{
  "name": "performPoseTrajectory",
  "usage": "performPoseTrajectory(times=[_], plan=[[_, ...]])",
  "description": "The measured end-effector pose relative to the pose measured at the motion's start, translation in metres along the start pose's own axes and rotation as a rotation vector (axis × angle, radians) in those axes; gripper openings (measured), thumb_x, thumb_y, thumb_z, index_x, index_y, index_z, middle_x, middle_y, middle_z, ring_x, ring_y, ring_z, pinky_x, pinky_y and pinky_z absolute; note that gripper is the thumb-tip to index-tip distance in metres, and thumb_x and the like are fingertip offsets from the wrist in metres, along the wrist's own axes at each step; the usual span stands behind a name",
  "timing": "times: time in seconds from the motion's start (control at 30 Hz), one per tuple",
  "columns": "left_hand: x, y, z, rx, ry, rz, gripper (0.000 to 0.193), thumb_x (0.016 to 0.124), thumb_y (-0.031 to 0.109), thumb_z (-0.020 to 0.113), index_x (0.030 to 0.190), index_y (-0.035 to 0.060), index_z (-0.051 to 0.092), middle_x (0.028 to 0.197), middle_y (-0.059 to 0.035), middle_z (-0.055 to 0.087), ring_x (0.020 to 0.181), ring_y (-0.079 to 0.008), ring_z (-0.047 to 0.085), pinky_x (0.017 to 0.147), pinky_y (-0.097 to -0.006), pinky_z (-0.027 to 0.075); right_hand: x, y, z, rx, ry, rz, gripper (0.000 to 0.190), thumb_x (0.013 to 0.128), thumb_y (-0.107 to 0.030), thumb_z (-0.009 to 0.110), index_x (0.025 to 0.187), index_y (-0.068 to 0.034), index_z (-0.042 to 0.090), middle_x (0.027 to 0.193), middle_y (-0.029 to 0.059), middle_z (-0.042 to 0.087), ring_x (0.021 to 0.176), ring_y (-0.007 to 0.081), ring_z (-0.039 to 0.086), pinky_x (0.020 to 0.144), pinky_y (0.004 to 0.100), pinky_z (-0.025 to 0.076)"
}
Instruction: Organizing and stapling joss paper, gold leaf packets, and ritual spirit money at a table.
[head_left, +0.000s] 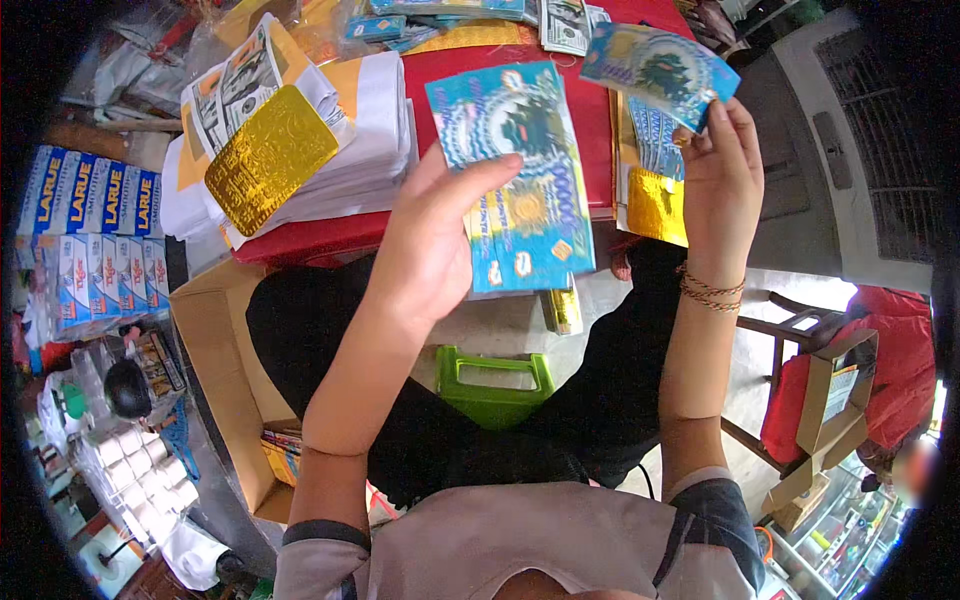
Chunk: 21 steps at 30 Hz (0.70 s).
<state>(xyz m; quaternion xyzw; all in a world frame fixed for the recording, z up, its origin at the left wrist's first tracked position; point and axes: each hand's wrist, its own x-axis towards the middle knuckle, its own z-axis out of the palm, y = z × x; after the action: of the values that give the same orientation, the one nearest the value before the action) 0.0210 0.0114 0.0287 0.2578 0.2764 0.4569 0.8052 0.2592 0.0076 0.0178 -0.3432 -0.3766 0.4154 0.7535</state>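
My left hand (442, 232) grips a slightly fanned bundle of blue printed paper notes (525, 240), its thumb across the top one. Off to the right, my right hand (724, 172) pinches a blue note (652, 67) between thumb and fingers, raised and tilted. Beneath it, more blue notes (654, 135) lie on gold foil paper (656, 202) at the edge of the red table (427, 71). A thick stack of white paper (375, 161) stands left of my left hand. On it rest a gold embossed sheet (274, 161) and dollar-print notes (240, 90).
An open cardboard box (217, 322) stands by my left leg, with beer cartons (97, 195) beyond. A green plastic stool (491, 409) shows between my legs. At right, a smaller open cardboard box (840, 405) sits near red cloth (900, 367) on a wooden chair.
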Motion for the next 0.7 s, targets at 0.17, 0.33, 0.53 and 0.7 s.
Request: performPoseTrajectory(times=[0.17,0.33,0.53,0.7], plan=[[0.006,-0.002,-0.005,-0.006,-0.020,0.021,0.029,0.084,0.002,0.058,0.112,-0.0010,0.052,0.105,-0.0113,0.061,0.097,-0.0212,0.062,0.084,-0.0365,0.051,-0.005,-0.008,-0.003,0.173,-0.109,0.080,0.023,0.093,-0.010,0.046,0.114,-0.002,0.048,0.110,0.0096,0.059,0.100,0.0222,0.060,0.078,0.0320,0.050],[0.011,-0.006,-0.007,-0.028,-0.008,0.038,0.026,0.085,0.001,0.055,0.111,-0.0015,0.052,0.105,-0.0118,0.061,0.096,-0.0215,0.062,0.084,-0.0368,0.051,-0.020,-0.009,0.023,0.295,-0.216,0.175,0.028,0.093,-0.013,0.042,0.119,-0.003,0.045,0.116,0.0102,0.057,0.108,0.0269,0.057,0.079,0.0402,0.053],[0.013,-0.003,-0.013,-0.018,-0.008,0.050,0.030,0.087,0.003,0.052,0.116,-0.0006,0.051,0.111,-0.0123,0.060,0.102,-0.0233,0.060,0.090,-0.0387,0.048,-0.036,-0.008,0.038,0.210,-0.382,0.227,0.046,0.092,-0.016,0.036,0.134,0.001,0.033,0.134,0.0178,0.043,0.122,0.0307,0.046,0.092,0.0490,0.044],[0.016,-0.002,-0.017,0.020,0.014,0.080,0.030,0.087,0.003,0.051,0.117,-0.0008,0.051,0.112,-0.0125,0.060,0.102,-0.0237,0.060,0.090,-0.0387,0.048,-0.032,-0.014,0.028,0.285,-0.158,0.278,0.050,0.084,-0.016,0.046,0.129,0.005,0.038,0.125,0.0182,0.051,0.118,0.0283,0.048,0.100,0.0388,0.037]])
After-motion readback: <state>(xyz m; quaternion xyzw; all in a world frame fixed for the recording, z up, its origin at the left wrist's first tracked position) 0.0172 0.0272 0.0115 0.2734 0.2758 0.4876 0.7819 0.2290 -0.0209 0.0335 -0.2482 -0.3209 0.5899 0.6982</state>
